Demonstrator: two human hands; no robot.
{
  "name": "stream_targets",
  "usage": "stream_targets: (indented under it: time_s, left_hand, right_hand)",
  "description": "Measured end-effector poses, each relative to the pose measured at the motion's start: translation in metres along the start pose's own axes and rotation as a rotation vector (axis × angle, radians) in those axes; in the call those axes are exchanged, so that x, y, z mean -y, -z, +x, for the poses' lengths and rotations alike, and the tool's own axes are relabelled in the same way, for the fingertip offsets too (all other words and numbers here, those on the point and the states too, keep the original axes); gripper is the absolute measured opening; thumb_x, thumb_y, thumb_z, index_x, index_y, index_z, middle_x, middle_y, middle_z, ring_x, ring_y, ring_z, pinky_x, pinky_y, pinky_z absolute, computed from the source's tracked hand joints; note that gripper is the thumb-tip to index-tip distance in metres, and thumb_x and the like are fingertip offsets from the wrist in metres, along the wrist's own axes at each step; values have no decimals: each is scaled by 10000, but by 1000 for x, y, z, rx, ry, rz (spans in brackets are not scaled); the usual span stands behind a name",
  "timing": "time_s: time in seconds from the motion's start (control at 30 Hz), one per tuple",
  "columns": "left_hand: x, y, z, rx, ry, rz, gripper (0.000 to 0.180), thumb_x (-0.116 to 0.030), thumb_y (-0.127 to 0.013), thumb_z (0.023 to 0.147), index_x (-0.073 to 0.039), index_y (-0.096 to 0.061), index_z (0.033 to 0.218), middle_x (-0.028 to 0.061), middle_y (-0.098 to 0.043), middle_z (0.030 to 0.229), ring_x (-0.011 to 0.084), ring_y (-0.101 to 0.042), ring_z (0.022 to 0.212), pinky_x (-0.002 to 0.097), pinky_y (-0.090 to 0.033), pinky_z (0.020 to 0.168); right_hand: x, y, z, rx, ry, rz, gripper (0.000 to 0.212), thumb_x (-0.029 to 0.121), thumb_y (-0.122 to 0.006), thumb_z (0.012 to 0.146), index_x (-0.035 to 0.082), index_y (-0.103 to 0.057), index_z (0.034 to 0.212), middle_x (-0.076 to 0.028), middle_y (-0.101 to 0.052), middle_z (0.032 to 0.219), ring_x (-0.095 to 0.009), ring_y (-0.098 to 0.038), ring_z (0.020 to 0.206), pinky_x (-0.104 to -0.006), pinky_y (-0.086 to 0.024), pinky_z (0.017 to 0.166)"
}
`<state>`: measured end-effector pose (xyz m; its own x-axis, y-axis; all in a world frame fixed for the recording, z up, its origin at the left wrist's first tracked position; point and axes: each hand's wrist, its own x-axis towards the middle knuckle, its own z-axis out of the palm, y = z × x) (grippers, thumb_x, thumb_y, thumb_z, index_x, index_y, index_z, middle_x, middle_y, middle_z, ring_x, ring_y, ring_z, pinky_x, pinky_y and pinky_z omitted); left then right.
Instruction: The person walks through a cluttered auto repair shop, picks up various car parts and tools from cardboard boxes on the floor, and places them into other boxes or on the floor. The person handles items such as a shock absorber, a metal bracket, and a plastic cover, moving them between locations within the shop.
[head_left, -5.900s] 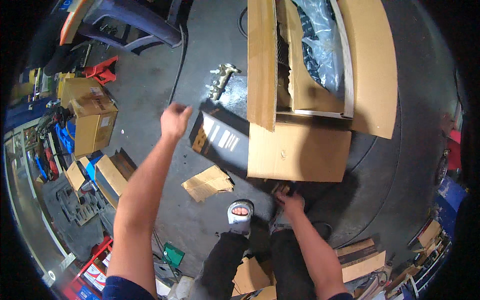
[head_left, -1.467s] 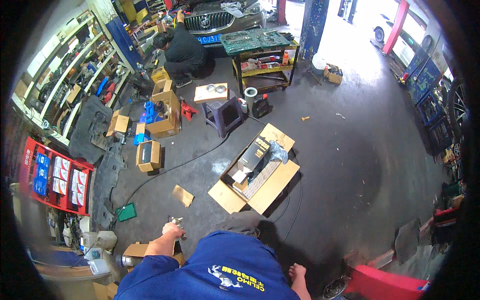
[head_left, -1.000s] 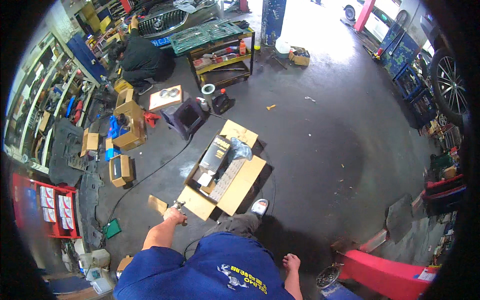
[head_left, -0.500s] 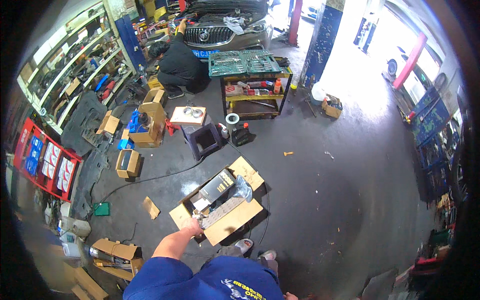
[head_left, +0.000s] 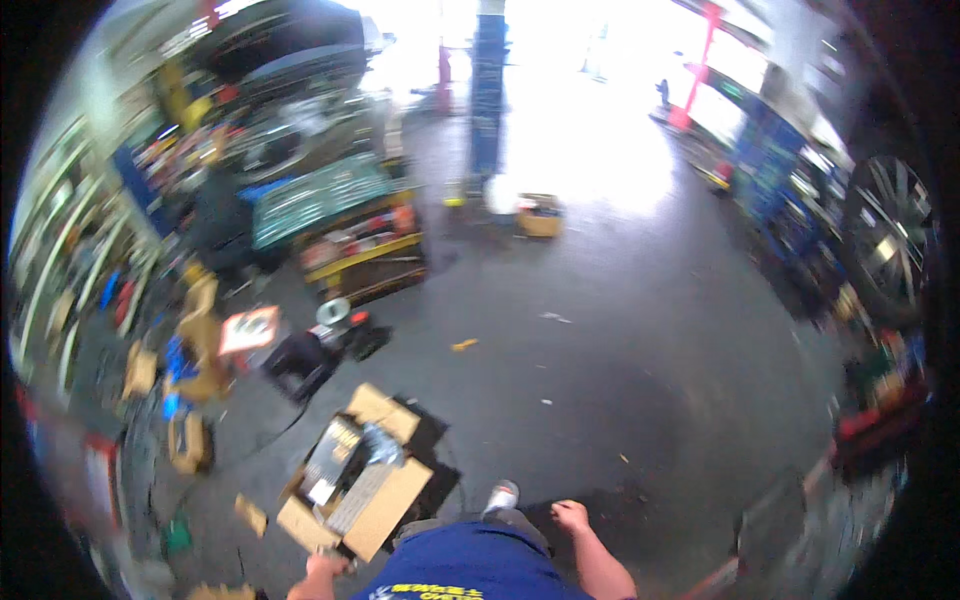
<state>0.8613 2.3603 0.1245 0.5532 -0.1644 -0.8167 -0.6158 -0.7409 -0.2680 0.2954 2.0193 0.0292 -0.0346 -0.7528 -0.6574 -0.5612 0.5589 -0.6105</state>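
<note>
- 1 open carton (head_left: 388, 506): 12-1 o'clock off left hand (head_left: 326, 563), 9 o'clock off right hand (head_left: 570, 515)
- 1 black box (head_left: 332, 452) inside
- Left fingers blurred, can't tell; right curled narrow

Your left hand (head_left: 328, 562): one, low in view, left of your torso (head_left: 470, 562); blurred, finger closure unclear; only a short stretch of forearm behind it. Your right hand (head_left: 570, 515): one, higher in view than the left and well apart from it; fingers drawn in toward the palm. Your right forearm (head_left: 603, 570): bare, slanting up and leftward from the lower edge. Your foot (head_left: 503, 497): one visible, ahead of your torso, between the hands
</note>
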Motion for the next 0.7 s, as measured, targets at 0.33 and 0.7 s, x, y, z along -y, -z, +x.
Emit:
stream_targets:
  time_s: [0.33,0.7]
  left_hand:
    - [-227,92,17,-50,-13,28,707,-671,-721,698,-115,-783,1131,130,-748,1209,254,-721,1115,368,-566,957]
    - [-559,377,126,-75,-264,285,754,-602,-803,703,43,-749,1089,193,-748,1175,282,-720,1127,387,-572,965]
  right_hand:
    - [-77,161,119,-140,-455,-53,171,228,-733,923,60,-764,919,-52,-741,784,-149,-676,618,-320,-521,518]
    - [85,258,201,-275,-694,558,152,198,-741,926,66,-727,853,-49,-699,745,-162,-618,560,-331,-467,475]
